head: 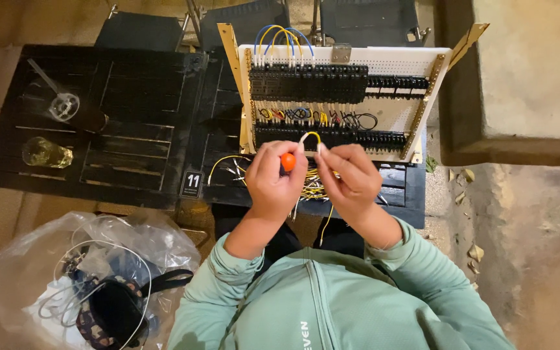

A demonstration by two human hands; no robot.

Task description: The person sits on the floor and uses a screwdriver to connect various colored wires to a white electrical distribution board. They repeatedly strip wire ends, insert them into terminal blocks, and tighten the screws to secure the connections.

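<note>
Here my left hand point(273, 178) grips an orange-handled screwdriver point(288, 161), while my right hand point(351, 175) pinches a short yellow jumper wire point(310, 136) just below the terminal-block panel point(338, 97). I judge this the wiring step; next, each wire end needs seating in a lower-row terminal.

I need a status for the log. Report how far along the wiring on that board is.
Done: blue and yellow wire loops sit atop the white board, with more short loops between the black terminal rows. In hand: the left hand grips an orange-handled tool; the right hand bends a yellow wire. Left: loose wires lie below.
</note>
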